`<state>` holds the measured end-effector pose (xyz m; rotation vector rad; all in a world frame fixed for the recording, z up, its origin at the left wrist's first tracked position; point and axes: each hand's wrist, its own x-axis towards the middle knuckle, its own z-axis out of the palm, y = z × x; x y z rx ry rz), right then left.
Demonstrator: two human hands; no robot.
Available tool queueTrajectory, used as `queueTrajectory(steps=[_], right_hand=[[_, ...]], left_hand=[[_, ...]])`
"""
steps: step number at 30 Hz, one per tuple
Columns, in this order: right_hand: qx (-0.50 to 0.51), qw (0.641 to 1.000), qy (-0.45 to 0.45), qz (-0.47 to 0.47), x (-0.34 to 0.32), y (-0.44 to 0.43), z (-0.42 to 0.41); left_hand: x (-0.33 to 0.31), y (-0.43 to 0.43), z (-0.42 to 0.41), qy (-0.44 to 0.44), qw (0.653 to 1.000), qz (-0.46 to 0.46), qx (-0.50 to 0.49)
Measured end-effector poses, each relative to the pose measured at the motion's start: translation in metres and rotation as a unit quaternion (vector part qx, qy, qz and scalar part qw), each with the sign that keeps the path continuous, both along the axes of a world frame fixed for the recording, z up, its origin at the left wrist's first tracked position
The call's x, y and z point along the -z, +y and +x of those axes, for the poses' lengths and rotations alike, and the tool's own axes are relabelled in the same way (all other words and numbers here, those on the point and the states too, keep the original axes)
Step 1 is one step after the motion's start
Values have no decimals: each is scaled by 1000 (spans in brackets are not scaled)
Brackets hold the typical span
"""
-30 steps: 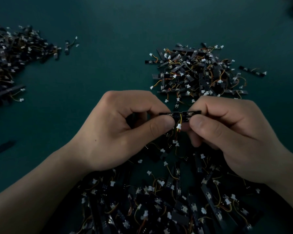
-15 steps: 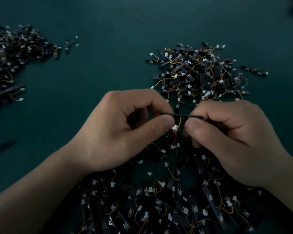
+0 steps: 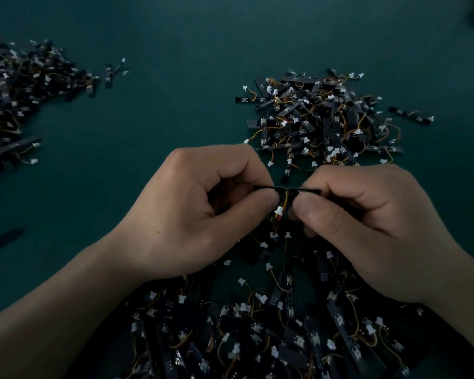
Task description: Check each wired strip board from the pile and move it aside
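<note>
Turned edge-on, strip board (image 3: 283, 189) held above dark green tabletop (image 3: 175, 64)

left grip (image 3: 195, 214), right grip (image 3: 367, 228): fingers curled, pinching.

Teal tabletop (image 3: 175, 36) (dimly lit)

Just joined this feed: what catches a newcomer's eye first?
Mid-frame, the left hand and right hand pinch one black strip board by its ends, its white connector dangling between them. Similar boards fill a near pile beneath the hands, a far pile beyond, and a left pile.
</note>
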<state>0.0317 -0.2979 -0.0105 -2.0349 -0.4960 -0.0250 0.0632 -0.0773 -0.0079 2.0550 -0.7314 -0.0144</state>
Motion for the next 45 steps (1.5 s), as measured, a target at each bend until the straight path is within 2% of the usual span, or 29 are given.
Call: queueTrajectory(steps=[5, 10, 17, 25, 45], right_hand=[[7, 1000, -8, -15, 1, 0, 1], [2, 999, -35, -25, -2, 1, 0], [22, 998, -42, -28, -1, 2, -1], [15, 999, -35, -11, 0, 2, -1], [17, 999, -40, -9, -1, 1, -2]], left_hand=[[0, 2, 0, 19, 1000, -10, 22], [0, 5, 2, 80, 993, -66, 48], [0, 1, 1, 10, 1000, -15, 17], [-2, -2, -1, -33, 999, -10, 0], [-3, 0, 0, -48, 998, -28, 5]])
